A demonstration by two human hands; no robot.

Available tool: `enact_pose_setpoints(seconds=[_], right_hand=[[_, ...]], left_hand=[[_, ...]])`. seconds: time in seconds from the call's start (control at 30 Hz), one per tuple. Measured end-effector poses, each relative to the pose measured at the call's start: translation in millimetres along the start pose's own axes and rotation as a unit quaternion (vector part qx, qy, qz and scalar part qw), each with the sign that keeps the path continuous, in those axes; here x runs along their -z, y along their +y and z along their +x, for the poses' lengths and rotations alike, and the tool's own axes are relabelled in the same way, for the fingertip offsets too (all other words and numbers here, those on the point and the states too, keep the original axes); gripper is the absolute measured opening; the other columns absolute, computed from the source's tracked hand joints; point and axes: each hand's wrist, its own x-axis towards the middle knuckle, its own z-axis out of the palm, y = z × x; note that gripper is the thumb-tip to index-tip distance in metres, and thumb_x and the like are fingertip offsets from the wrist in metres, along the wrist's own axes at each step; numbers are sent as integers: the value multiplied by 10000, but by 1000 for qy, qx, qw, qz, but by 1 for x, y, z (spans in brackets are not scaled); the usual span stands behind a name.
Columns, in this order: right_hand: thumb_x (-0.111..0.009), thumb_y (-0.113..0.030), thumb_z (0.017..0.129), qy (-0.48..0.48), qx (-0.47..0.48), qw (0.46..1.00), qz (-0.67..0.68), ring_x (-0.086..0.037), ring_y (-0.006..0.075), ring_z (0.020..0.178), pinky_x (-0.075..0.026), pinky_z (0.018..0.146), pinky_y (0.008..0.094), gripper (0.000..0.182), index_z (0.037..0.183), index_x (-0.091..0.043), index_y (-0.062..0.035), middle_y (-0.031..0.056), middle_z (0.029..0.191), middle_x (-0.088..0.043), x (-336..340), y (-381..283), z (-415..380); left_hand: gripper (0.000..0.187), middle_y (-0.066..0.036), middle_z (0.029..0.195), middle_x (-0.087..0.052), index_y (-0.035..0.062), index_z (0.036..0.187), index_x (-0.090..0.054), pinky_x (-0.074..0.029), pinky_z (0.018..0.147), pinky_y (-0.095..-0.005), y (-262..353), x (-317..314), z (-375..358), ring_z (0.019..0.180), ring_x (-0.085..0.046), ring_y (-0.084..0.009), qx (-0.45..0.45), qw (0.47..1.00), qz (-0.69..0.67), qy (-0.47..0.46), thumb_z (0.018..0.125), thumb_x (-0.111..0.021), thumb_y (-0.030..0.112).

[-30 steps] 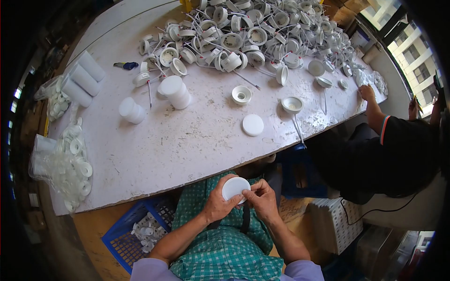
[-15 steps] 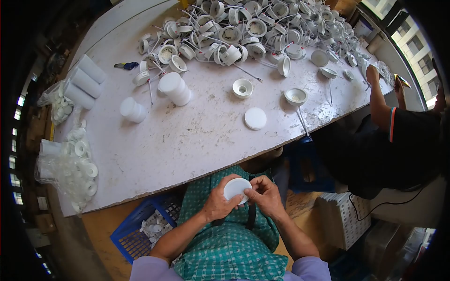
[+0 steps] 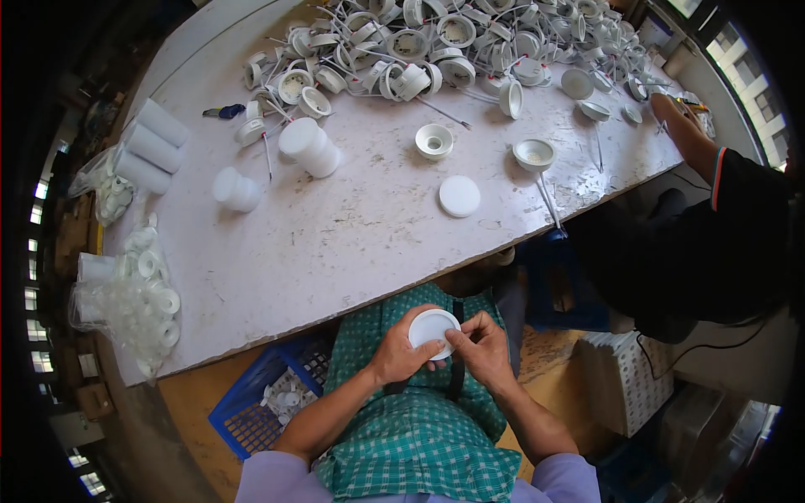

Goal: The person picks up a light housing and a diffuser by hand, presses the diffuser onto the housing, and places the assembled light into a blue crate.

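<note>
Over my lap, my left hand [image 3: 401, 350] is wrapped round a round white part [image 3: 433, 329] with a raised rim, its thumb on the lower face. My right hand [image 3: 485, 352] pinches the same part at its right edge. Beyond the hands, on the white table [image 3: 335, 251], lie a flat white disc [image 3: 459, 196] and a white ring-shaped housing [image 3: 434, 142]. Farther right sits a cup-shaped housing [image 3: 534, 154] with a cable hanging toward the table edge.
A large heap of white housings [image 3: 408, 46] covers the far side. Stacked white discs [image 3: 310, 147], rolls [image 3: 159, 126] and bagged rings [image 3: 147, 293] stand left. A blue crate [image 3: 243, 419] is below. A co-worker's arm [image 3: 689, 132] reaches in at right.
The view has shifted slightly. Both hands and the white part sit a little farther right and the part is tilted differently. The co-worker's arm has moved at the right.
</note>
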Motion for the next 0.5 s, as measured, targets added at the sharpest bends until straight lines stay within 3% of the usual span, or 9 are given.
enact_pose_setpoints(seconds=[0.17, 0.4, 0.47, 0.5], right_hand=[[-701, -161, 823, 15, -18, 1000, -10, -540, 64, 582, -442, 502, 218, 235, 817, -511, -23, 37, 668, -576, 3, 2, -1], [-706, -162, 817, 20, 15, 999, -43, -538, 61, 578, -440, 510, 215, 238, 814, -513, -21, 31, 666, -576, 3, 3, -4], [-706, -161, 818, 23, 23, 999, -16, -541, 61, 582, -440, 516, 214, 239, 820, -513, -21, 31, 666, -575, 3, 5, -4], [-706, -161, 818, 21, 24, 999, -17, -541, 61, 582, -440, 516, 214, 239, 820, -513, -21, 31, 666, -575, 2, 5, -5]], left_hand=[[587, -167, 1074, -572, 4, 1339, -281, -561, 641, -301, -1, 8, 5, 815, -649, -216, -11, 995, -54, -82, 836, -584, 7], [560, -154, 1066, -576, 6, 1324, -321, -559, 654, -296, -12, 8, 6, 833, -647, -208, -16, 995, -61, -81, 839, -598, 39], [476, -130, 1066, -584, 14, 1291, -382, -554, 662, -279, -20, 4, 8, 828, -639, -172, -148, 988, 30, -25, 875, -592, 113], [476, -130, 1066, -584, 14, 1291, -382, -554, 662, -279, -23, 4, 8, 828, -639, -172, -150, 988, 30, -23, 875, -592, 113]])
